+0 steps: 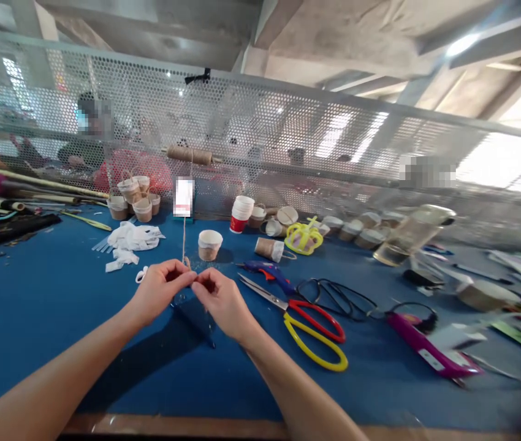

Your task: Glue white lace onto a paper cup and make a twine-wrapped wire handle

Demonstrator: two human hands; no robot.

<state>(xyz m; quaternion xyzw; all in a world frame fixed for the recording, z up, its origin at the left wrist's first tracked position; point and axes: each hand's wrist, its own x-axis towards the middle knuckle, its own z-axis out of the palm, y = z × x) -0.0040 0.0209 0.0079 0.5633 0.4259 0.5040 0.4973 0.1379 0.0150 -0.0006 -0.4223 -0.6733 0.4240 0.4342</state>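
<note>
My left hand [159,291] and my right hand [221,300] meet above the blue table [49,306], fingertips pinched together on a thin brown twine [185,233]. The twine runs straight up from my fingers to a spool [190,155] mounted on the mesh screen. A twine-wrapped paper cup [209,244] stands just beyond my hands. Scissors with red and yellow handles [309,327] lie to the right of my right hand.
A blue glue gun [267,271], black cable loops [334,294], a purple tool [430,349], a yellow crown [304,237], stacked cups [241,214], wrapped cups [134,196] and white scraps [129,239] lie around. A person sits behind the perforated screen [288,135].
</note>
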